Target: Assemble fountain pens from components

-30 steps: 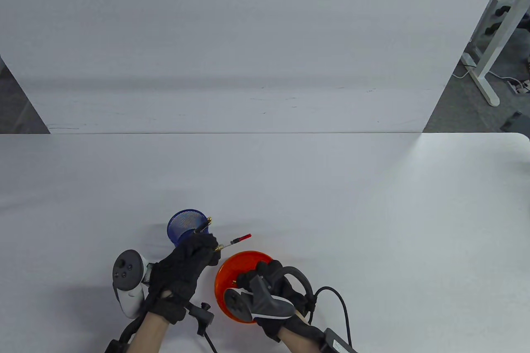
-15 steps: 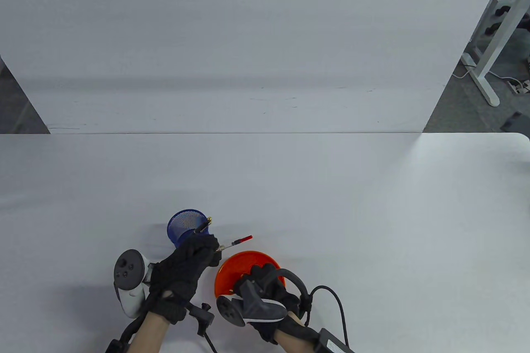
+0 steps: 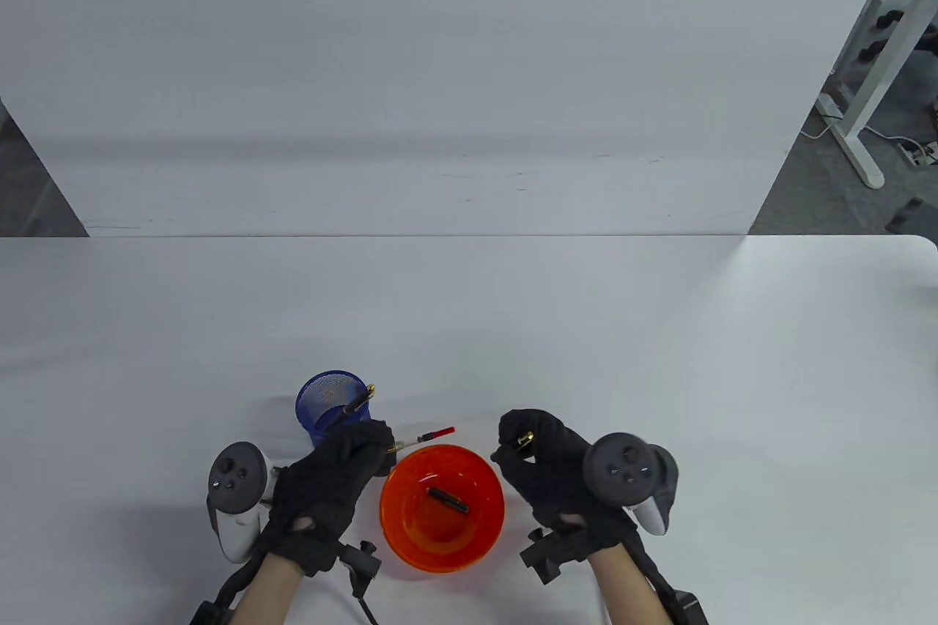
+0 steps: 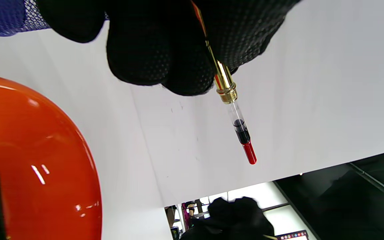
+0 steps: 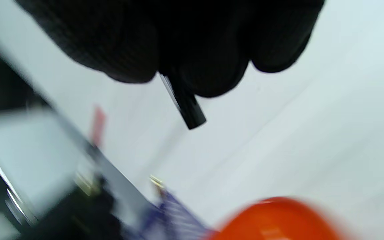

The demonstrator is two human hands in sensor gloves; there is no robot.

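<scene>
Nearest, the orange bowl [image 3: 442,508] is sitting between both hands with one black pen piece [image 3: 448,500] lying inside it. The left hand [image 3: 333,475] is pinching a pen's gold-collared nib section, and the clear converter with its red end [image 4: 242,131] is sticking out to the right over the white table [image 3: 659,361]. The right hand [image 3: 546,467], right of the bowl, is curling its fingers around a black pen barrel [image 5: 184,105]. Farther back on the left, a blue mesh cup [image 3: 330,401] is holding a black pen [image 3: 358,399].

A glossy orange plastic bowl [image 3: 410,544], a blue wire-mesh cup [image 3: 319,405] and matt knitted black gloves [image 3: 330,486] are seen on a smooth white table [image 3: 659,376].
</scene>
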